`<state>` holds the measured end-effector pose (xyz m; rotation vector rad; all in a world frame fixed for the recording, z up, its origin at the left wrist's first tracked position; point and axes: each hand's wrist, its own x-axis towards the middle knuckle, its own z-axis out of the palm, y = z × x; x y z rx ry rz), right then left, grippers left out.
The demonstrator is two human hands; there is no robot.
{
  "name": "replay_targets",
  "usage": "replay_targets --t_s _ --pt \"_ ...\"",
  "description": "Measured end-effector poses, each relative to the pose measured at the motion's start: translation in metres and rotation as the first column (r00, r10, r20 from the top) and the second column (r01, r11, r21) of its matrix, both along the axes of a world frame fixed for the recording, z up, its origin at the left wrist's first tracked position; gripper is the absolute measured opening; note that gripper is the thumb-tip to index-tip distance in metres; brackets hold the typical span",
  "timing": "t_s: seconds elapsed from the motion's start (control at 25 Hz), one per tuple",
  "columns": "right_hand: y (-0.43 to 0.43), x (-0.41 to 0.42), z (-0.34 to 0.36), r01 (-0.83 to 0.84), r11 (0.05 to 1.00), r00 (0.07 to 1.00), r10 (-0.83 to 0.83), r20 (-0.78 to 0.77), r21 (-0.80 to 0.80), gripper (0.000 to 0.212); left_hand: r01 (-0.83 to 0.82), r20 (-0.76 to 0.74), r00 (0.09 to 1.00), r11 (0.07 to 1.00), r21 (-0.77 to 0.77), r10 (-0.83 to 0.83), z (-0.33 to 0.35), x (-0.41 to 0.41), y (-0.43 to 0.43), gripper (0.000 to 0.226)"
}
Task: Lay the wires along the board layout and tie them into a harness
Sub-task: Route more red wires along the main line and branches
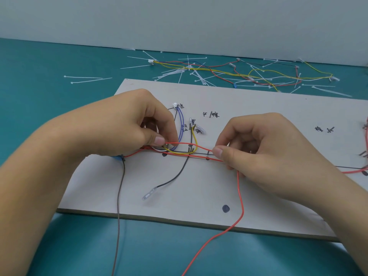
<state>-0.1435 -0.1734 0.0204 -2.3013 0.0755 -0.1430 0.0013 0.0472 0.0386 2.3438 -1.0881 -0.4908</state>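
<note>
Red wire (187, 144) lies across the middle of the frame, along the drawn line of the board (268, 108); left hand (127, 132) pinches the bundle at centre left; right hand (258, 154) pinches the red strands further right; better to keep both pinches firm and pull gently, so the raised loop flattens before tying.

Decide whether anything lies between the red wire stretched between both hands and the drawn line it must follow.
Yes. Between the left hand and right hand, the yellow wire and black wire cross the drawn line along the red wire's path. Nothing else visible sits there.
</note>
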Motion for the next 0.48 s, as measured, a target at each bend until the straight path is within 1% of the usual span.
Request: replay_targets --t_s 0.16,0.28,0.36,0.48 --pt "-0.0002 0.0000 -0.0010 0.000 1.000 1.000 0.000 -0.003 -0.019 0.011 0.018 0.020 1.000 0.998 0.053 -0.019 -0.0043 -0.0001 -0.0023 0.029" --pt "0.0000 -0.0006 -0.0008 0.004 0.999 1.000 -0.004 -0.002 -0.036 0.010 0.034 0.026 0.999 0.999 0.018 -0.035 -0.0044 0.0006 -0.0009 0.031" --pt "0.0004 -0.0010 -0.0006 0.004 0.999 1.000 -0.004 -0.006 -0.042 0.011 0.034 0.037 0.999 0.999 0.021 -0.035 -0.0036 0.0007 0.0001 0.030" --pt "0.0015 -0.0015 0.0006 -0.012 1.000 0.999 0.012 -0.039 -0.004 0.011 0.084 0.015 0.996 0.996 -0.003 -0.084 -0.0049 -0.0035 -0.0020 0.041"
